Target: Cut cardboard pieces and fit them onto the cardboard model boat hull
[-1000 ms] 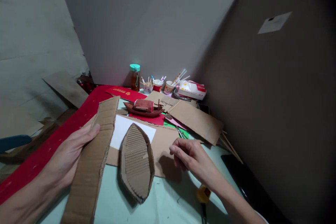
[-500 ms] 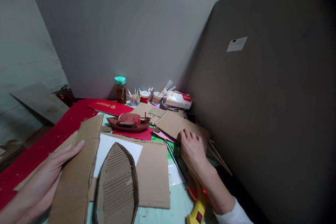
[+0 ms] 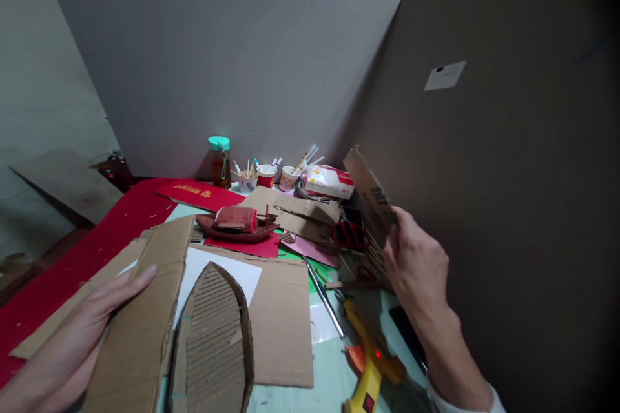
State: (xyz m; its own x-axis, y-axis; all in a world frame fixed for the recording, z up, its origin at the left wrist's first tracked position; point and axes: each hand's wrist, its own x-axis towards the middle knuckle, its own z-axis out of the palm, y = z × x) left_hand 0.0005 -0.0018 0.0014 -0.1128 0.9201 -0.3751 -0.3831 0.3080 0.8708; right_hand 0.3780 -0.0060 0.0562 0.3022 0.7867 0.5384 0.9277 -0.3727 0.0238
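Left hand [image 3: 72, 342] laid flat, fingers spread, on long cardboard strip [image 3: 140, 329] at near left. Cardboard boat hull [image 3: 216, 342] seen just right of strip, untouched. Yellow glue gun [image 3: 371, 368] lain near right on table. Right hand [image 3: 419, 264] clamped on cardboard sheet [image 3: 371, 190], lifted, tilted up at right. Red scissors [image 3: 351, 235] exposed below sheet. Far left: red envelope [image 3: 196, 193], gold writing unreadable. Tissue pack [image 3: 327, 182] print too small.

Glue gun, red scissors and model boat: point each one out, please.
glue gun [image 3: 371, 371], head view, on its yellow body.
red scissors [image 3: 349, 235], head view, on the handle loops.
model boat [image 3: 237, 224], head view, on its red cabin and hull.
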